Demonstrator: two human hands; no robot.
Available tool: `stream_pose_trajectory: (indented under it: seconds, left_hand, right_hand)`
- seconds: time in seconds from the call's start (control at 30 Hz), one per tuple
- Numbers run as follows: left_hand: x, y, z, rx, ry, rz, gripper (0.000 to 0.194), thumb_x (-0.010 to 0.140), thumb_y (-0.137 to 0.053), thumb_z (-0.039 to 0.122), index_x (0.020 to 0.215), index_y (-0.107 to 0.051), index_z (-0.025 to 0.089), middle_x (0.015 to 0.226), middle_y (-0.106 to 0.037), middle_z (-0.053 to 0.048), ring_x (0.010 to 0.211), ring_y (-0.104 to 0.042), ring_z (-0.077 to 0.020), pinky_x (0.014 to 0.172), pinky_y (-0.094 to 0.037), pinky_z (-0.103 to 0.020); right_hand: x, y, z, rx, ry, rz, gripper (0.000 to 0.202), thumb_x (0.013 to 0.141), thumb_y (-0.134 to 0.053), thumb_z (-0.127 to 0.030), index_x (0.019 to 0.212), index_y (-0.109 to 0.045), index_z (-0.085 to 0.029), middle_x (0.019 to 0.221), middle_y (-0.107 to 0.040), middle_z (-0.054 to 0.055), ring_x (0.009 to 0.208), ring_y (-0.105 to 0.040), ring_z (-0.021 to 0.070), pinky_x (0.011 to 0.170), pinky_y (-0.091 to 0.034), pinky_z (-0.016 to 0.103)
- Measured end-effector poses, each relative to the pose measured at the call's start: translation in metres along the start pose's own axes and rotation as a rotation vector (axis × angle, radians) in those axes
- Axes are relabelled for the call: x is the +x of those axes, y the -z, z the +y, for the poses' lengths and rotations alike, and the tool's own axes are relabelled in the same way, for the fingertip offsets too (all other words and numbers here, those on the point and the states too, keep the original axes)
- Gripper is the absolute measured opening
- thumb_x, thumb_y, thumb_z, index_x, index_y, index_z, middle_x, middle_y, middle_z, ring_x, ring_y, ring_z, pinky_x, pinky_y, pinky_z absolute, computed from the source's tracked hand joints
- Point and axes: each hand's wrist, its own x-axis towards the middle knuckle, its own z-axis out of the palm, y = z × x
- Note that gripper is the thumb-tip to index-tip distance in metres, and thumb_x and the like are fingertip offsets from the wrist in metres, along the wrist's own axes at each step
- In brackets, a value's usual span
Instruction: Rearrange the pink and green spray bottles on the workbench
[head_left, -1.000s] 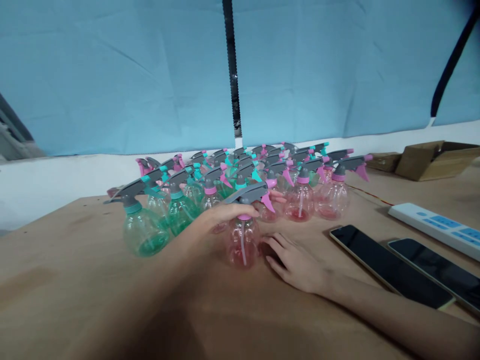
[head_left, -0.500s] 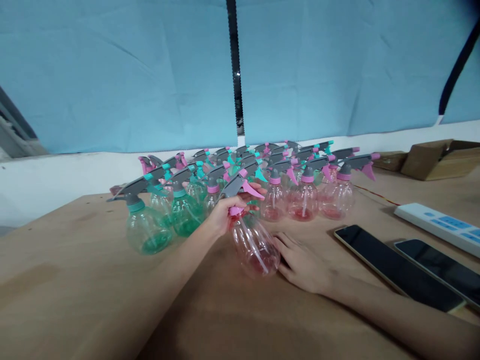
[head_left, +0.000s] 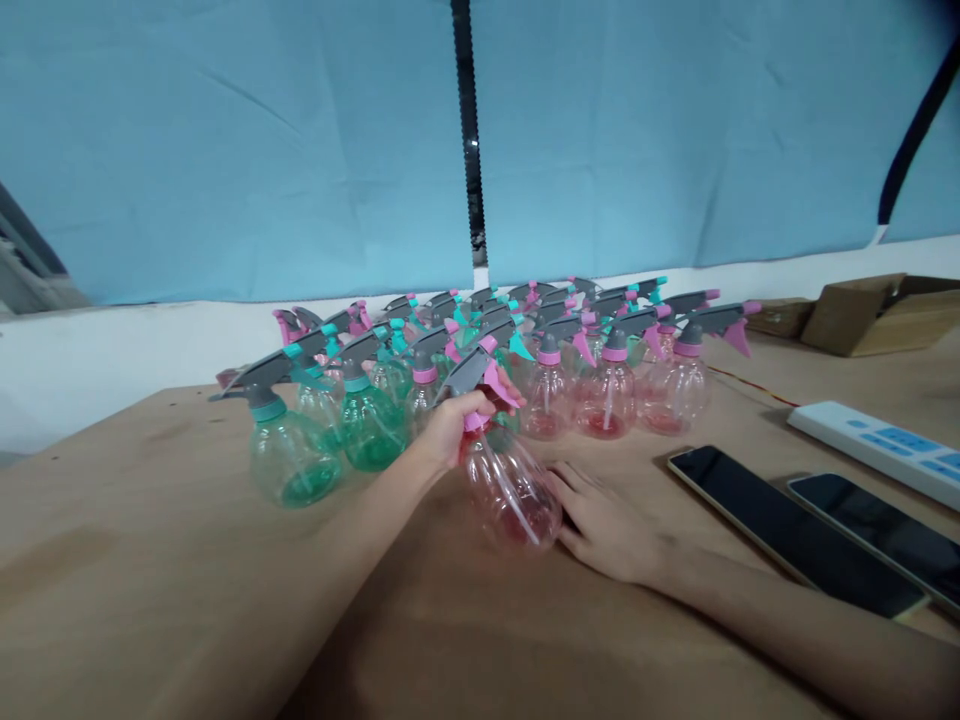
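A clear pink spray bottle [head_left: 510, 490] with a grey head and pink trigger leans toward the upper left, with a little reddish tint at its base. Around its neck is my left hand [head_left: 457, 425], closed, with fingers curled over the trigger. At the bottle's lower right side, my right hand [head_left: 600, 520] rests low by the table, its thumb and fingers against the base. Just behind stand several similar bottles, among them a green spray bottle [head_left: 373, 425] and another pink spray bottle [head_left: 606, 400].
The bottles stand in rows on a wooden table [head_left: 135, 540]. On the right lie two phones [head_left: 787, 525] and a white power strip [head_left: 885, 440] with a thin cord. An open cardboard box [head_left: 862, 315] sits at the back right, below a blue curtain [head_left: 637, 130].
My left fingers have curled in from a looser reach, and the trigger has swung toward the bottle's neck. My right hand has stayed at the base.
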Motion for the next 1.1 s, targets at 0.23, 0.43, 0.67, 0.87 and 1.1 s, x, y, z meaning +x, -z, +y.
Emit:
stream_pose_trajectory:
  seconds: [0.23, 0.43, 0.67, 0.87, 1.1]
  left_hand:
    - [0.0011, 0.0005, 0.0018, 0.079, -0.031, -0.078, 0.021, 0.054, -0.051, 0.012, 0.07, -0.063, 0.016, 0.069, -0.061, -0.002, 0.068, -0.057, -0.0162, 0.067, -0.042, -0.029]
    - [0.0047, 0.0062, -0.0018, 0.023, -0.078, -0.077, 0.031, 0.054, -0.051, 0.011, 0.082, -0.065, 0.018, 0.086, -0.065, -0.003, 0.094, -0.059, -0.0224, 0.082, -0.043, -0.034]
    - [0.0037, 0.0047, -0.0009, 0.012, -0.041, -0.038, 0.032, 0.052, -0.05, 0.012, 0.08, -0.063, 0.018, 0.08, -0.065, -0.002, 0.09, -0.061, -0.0214, 0.082, -0.043, -0.034]
    - [-0.0007, 0.0011, 0.0011, 0.075, 0.021, 0.008, 0.024, 0.05, -0.049, 0.016, 0.072, -0.06, 0.016, 0.067, -0.062, -0.002, 0.074, -0.06, -0.0197, 0.065, -0.042, -0.029]
    - [0.0006, 0.0019, 0.0005, 0.069, 0.002, 0.014, 0.019, 0.05, -0.05, 0.015, 0.067, -0.058, 0.016, 0.066, -0.062, -0.003, 0.074, -0.059, -0.02, 0.058, -0.039, -0.027]
  right_hand:
    - [-0.0001, -0.0012, 0.0008, -0.016, 0.0, 0.005, 0.043, 0.08, -0.045, -0.014, 0.124, -0.042, -0.017, 0.114, -0.05, 0.012, 0.107, -0.047, 0.0248, 0.093, -0.039, 0.044]
    - [0.0, -0.0018, 0.0006, -0.032, -0.011, -0.002, 0.042, 0.081, -0.044, -0.016, 0.124, -0.043, -0.014, 0.113, -0.051, 0.013, 0.106, -0.047, 0.0252, 0.092, -0.04, 0.044]
    - [-0.0002, -0.0018, 0.0004, -0.013, -0.004, 0.017, 0.042, 0.081, -0.045, -0.015, 0.123, -0.043, -0.018, 0.113, -0.051, 0.011, 0.106, -0.047, 0.0248, 0.091, -0.04, 0.044]
    - [0.0, -0.0003, 0.0001, -0.01, -0.001, 0.001, 0.04, 0.08, -0.045, -0.014, 0.12, -0.045, -0.017, 0.112, -0.051, 0.011, 0.106, -0.047, 0.0245, 0.091, -0.041, 0.043]
    - [0.0002, -0.0004, -0.0009, -0.012, -0.004, 0.005, 0.04, 0.081, -0.045, -0.014, 0.12, -0.044, -0.016, 0.112, -0.051, 0.012, 0.105, -0.048, 0.0247, 0.091, -0.041, 0.044]
